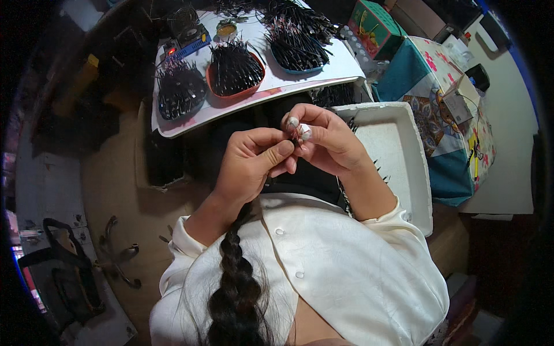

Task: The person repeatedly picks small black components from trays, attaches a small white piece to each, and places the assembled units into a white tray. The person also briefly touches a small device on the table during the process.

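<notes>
My left hand (245, 158) and my right hand (334, 141) meet in front of my chest, over my lap. Between their fingertips is a thin black cable with reddish fine wire ends (295, 138), mostly covered by the fingers. The left thumb and forefinger pinch it from the left. My right thumb and forefinger close on its wire end, both wrapped in white tape at the tips. Beyond the hands, bundles of similar short black cables (234, 69) stand in trays on a white table (283, 89).
An orange-red tray (252, 91), a blue tray (303, 71) and a dark tray (183, 114) line the table's near edge. Behind them are a round tin (226, 29) and a device with a red light (171, 51). A white foam box (424, 173) sits close by my right forearm.
</notes>
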The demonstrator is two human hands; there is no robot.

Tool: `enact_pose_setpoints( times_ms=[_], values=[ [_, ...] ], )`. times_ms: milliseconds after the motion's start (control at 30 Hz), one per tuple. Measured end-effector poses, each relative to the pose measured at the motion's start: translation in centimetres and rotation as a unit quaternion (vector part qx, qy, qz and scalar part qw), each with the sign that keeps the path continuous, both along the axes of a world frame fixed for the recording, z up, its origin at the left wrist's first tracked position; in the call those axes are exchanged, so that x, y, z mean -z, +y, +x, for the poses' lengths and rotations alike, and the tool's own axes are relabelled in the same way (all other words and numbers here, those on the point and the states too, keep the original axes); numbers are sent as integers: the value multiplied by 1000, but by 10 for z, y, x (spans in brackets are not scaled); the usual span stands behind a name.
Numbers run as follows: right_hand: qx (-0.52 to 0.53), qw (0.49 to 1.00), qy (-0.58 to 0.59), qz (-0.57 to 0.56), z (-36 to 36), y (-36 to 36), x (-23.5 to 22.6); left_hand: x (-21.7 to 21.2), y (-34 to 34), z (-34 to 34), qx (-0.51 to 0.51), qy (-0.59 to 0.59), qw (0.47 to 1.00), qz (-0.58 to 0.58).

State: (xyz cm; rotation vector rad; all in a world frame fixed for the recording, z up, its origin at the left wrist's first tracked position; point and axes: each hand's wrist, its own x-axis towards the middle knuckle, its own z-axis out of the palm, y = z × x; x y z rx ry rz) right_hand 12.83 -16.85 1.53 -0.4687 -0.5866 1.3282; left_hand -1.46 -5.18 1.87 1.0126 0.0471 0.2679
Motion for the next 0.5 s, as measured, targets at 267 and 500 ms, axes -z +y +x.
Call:
enact_pose_setpoints(
  times_ms=[267,500],
  values=[
    [-99,990,-66,-75,26,-7,-3,-11,0,-4,20,64,993,94],
    [-130,981,-112,-94,39,-2,6,-13,0,2,28,135,986,92]
  ],
)
